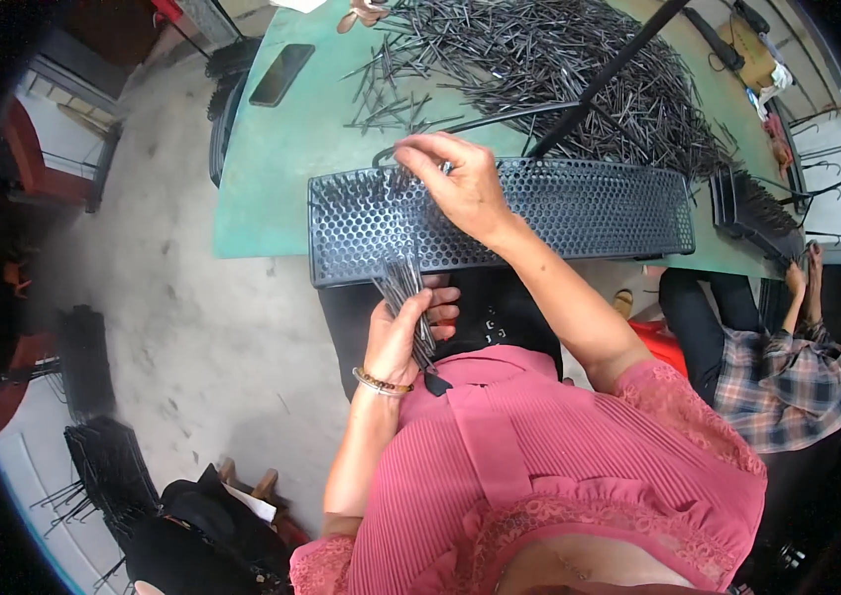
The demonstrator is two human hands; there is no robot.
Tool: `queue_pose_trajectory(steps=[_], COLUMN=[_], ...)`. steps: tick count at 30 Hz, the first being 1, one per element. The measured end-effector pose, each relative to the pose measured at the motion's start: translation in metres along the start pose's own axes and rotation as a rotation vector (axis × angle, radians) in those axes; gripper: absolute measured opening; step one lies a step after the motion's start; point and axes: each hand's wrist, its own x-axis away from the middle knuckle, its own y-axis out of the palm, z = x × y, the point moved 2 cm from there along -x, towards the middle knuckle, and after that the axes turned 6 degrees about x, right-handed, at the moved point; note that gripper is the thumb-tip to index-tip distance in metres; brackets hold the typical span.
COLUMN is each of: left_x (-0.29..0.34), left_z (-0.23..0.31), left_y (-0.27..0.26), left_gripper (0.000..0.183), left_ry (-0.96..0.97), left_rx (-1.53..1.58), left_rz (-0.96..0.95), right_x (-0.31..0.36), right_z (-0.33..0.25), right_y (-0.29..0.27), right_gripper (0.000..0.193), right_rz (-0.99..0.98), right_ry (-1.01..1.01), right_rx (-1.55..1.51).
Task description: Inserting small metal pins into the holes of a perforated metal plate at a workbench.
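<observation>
A bundle of thin dark rods point(402, 285) is gripped in my left hand point(392, 342), just below the front edge of a black rack. This long rack point(559, 213) is perforated with rows of small round holes and lies tilted along the table's near edge. Several rods stand in the holes at its left end. Over that end, my right hand point(468, 190) is bent down with its fingers drawn together at the far rim. Whatever lies between those fingertips is too small to make out.
A large heap of loose dark rods point(579, 69) covers the far part of the green table point(252, 203). A phone point(282, 74) lies at the far left. At right, a co-worker in a plaid shirt point(787, 382) handles another rack point(752, 218). A dark bar point(618, 69) slants above the heap.
</observation>
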Motion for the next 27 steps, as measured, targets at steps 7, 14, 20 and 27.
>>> queue_pose_trajectory(steps=[7,14,20,27], left_x=[-0.006,-0.010,-0.011,-0.010], left_z=[-0.009,-0.010,-0.012,-0.016], left_y=[0.000,0.006,0.002,0.001], left_gripper=[0.028,0.027,0.026,0.025], left_ry=[-0.033,-0.073,-0.037,-0.056], left_rx=[0.047,0.019,-0.054,-0.032], left_rz=[0.003,0.001,0.039,0.025], right_x=[0.003,0.002,0.010,0.011], right_z=[0.001,0.013,0.026,0.022], right_y=[-0.004,-0.008,0.000,0.001], right_gripper=[0.014,0.013,0.015,0.015], right_rz=[0.079,0.078,0.029,0.037], right_ry=[-0.145,-0.113,-0.215,-0.348], right_rx=[0.165,0.203,0.313,0.489])
